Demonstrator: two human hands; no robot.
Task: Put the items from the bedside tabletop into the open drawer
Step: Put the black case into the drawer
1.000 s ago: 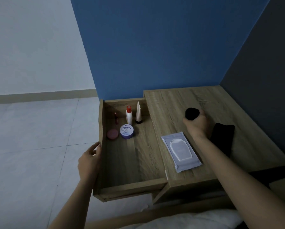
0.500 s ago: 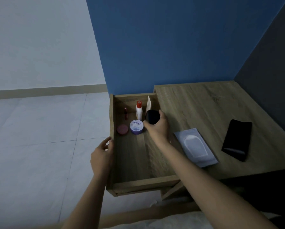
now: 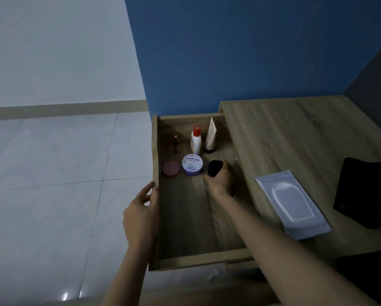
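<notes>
My right hand [image 3: 221, 178] is down inside the open wooden drawer [image 3: 198, 260], closed around a small black round item [image 3: 213, 167] just right of a purple cream jar [image 3: 192, 164]. A pink compact [image 3: 170, 168], a small red tube [image 3: 175, 144], a white bottle with a red cap [image 3: 195, 140] and a white tube [image 3: 210, 136] stand at the drawer's back. My left hand [image 3: 142, 212] rests against the drawer's left wall, fingers apart. On the tabletop [image 3: 295, 129] lie a wet-wipe pack [image 3: 292, 203] and a black phone [image 3: 359, 191].
A blue wall stands behind the table and a dark grey wall runs along its right side. White tiled floor [image 3: 52, 184] spreads to the left. The near half of the drawer floor is bare wood.
My right hand carried the black round item from the tabletop leftwards over the drawer edge and down into the drawer beside the purple jar. My left hand stayed at the drawer's left wall.
</notes>
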